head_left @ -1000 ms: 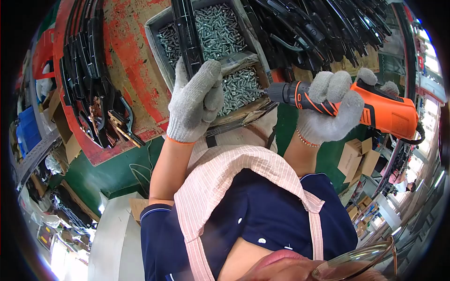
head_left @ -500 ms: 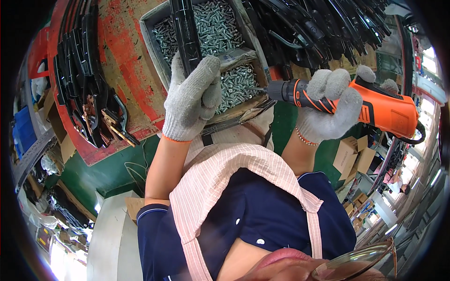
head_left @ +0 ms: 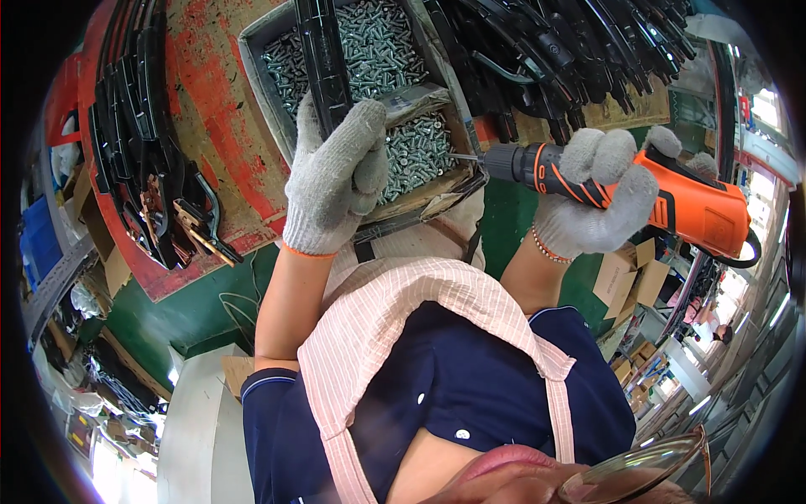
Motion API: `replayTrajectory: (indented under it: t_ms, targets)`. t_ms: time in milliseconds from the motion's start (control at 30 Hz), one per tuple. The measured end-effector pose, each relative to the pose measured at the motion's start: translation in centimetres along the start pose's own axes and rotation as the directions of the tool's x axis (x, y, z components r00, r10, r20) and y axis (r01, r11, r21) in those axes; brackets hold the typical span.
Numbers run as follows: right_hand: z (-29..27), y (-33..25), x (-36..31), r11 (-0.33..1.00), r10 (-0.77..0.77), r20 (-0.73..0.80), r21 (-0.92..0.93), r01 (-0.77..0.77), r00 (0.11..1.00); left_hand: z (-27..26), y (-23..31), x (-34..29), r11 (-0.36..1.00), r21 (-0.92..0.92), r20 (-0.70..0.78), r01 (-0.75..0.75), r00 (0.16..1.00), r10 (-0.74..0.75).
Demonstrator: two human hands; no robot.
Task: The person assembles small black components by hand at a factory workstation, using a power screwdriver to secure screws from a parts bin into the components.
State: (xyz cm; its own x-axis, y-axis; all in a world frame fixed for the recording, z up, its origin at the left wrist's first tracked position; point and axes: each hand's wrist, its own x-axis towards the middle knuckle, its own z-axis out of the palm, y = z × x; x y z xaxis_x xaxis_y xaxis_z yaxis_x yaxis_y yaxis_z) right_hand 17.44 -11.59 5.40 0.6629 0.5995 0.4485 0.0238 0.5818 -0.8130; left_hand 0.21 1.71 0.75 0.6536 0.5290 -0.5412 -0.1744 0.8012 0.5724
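Observation:
Gloved in grey, my left hand (head_left: 336,172) is closed round the near end of a long glossy black part (head_left: 321,63), whose far end runs out of the top of the view. Below that part lies a divided box (head_left: 267,92) of silvery screws (head_left: 382,50). My right hand (head_left: 600,189), also gloved, grips an orange and black power screwdriver (head_left: 697,206). Its thin bit points left, over the right edge of the near compartment's screws (head_left: 417,155). Whether the bit touches a screw I cannot tell.
A row of black parts (head_left: 134,109) lies on the worn red and tan tabletop (head_left: 222,101) at the left. Another heap of black parts (head_left: 546,50) fills the far right. Cardboard boxes (head_left: 621,281) stand lower right, beyond my right arm.
The box and tabletop have shifted slightly left in view, along with my left hand and the black part. The screwdriver stays nearly in place, so its bit sits a little farther right over the box.

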Motion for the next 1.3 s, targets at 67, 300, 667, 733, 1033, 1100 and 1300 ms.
replayTrajectory:
  t_ms: [67,300,667,733,1033,1100,1300]
  targets:
    - [1.6,0.4,0.1,0.978,-0.15,-0.222,0.111,0.178,0.963,0.0,-0.1,0.2,1.0,0.015,0.017,-0.014,1.0,0.014]
    - [1.4,0.8,-0.1,0.984,-0.122,-0.177,0.109,0.143,0.977,0.1,-0.1,0.1,1.0,-0.004,0.013,0.002,1.0,-0.002]
    - [-1.2,-1.0,1.4,0.939,-0.062,-0.3,0.305,0.157,0.952,1.5,-0.1,0.1,0.995,0.093,-0.106,-0.019,0.994,0.029]
    - [-1.6,-1.0,1.5,0.865,0.067,-0.362,0.485,0.126,0.93,1.7,0.0,0.0,0.998,0.063,-0.114,-0.024,0.993,0.031]
    - [-1.1,0.4,1.8,0.847,0.266,-0.46,0.531,0.022,0.847,-0.1,-0.8,0.3,0.993,-0.099,-0.046,0.068,0.996,-0.073]
    - [0.0,0.4,2.5,0.814,0.263,-0.411,0.581,0.028,0.873,-0.6,-0.7,0.3,0.995,-0.032,0.001,0.099,0.995,-0.099]
    - [2.9,1.9,3.7,0.859,0.188,-0.354,0.512,0.021,0.916,0.3,-0.1,-0.1,0.991,-0.119,-0.044,0.06,0.997,-0.066]
